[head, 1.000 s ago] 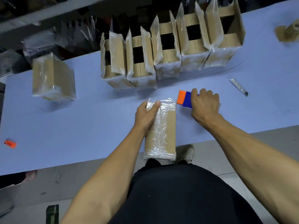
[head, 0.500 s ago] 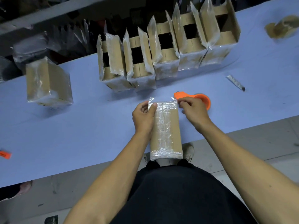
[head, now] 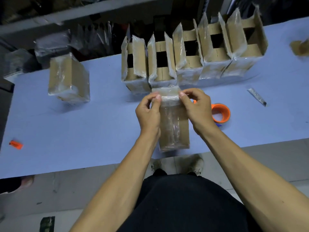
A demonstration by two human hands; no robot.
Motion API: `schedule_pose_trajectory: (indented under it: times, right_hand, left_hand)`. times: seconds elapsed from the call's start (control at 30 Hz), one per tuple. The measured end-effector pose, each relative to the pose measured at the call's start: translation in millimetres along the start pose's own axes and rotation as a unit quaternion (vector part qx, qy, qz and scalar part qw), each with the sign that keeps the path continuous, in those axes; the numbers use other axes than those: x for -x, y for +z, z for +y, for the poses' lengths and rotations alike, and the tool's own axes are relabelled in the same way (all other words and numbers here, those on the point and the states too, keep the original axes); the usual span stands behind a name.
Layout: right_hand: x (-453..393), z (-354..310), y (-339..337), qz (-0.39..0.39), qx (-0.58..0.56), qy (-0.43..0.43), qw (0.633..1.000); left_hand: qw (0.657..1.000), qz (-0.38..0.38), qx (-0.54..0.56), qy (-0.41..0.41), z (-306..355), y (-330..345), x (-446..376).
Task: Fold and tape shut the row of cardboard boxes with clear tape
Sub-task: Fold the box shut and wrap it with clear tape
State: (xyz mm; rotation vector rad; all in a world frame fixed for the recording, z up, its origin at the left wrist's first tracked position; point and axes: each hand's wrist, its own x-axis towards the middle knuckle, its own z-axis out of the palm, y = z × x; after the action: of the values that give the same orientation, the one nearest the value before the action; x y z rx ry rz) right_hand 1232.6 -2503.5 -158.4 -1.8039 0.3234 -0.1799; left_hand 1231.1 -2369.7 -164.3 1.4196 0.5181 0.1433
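Sealing step: my left hand (head: 148, 113) and right hand (head: 197, 106) pinch the tape end over the box (head: 173, 124) lying between them; next, press it flat. Open boxes (head: 189, 54) wait beyond.

Bare forearms, no sleeves, no watch or rings visible on left hand (head: 148, 113) or right hand (head: 197, 109). Black garment (head: 192, 206) below hands. Scuffed off-white shoes (head: 196, 164) under them.
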Motion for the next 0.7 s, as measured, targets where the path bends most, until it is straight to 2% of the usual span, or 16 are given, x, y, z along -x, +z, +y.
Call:
schedule_pose_trajectory:
  times: [0.17, 0.3, 0.37, 0.43, 0.53, 0.7]
  right_hand:
    - [5.4, -8.0, 6.7, 0.032, 0.006, 0.018, 0.999]
    - [9.7, -15.6, 15.4, 0.042, 0.055, 0.046, 0.997]
    - [9.1, -18.8, 17.4, 0.039, 0.060, 0.081, 0.994]
    - [6.5, -19.5, 19.1, 0.016, 0.049, 0.123, 0.991]
    - [4.1, -21.1, 29.1, -0.041, 0.124, 0.116, 0.985]
    - [-10.6, -20.0, 38.2, -0.011, 0.149, 0.105, 0.983]
  left_hand:
    - [0.999, 0.038, 0.016, 0.012, 0.5, -3.1, 5.3]
    - [0.994, 0.087, -0.058, 0.016, 1.3, 1.1, 10.6]
    - [0.993, 0.099, -0.052, -0.023, 5.2, 6.2, 11.9]
    - [0.994, 0.090, -0.036, -0.059, 8.8, 12.6, 11.6]
    - [0.995, 0.053, -0.029, -0.076, 11.1, 16.9, 8.8]
    - [0.990, 0.053, -0.065, -0.115, 18.5, 2.8, -15.6]
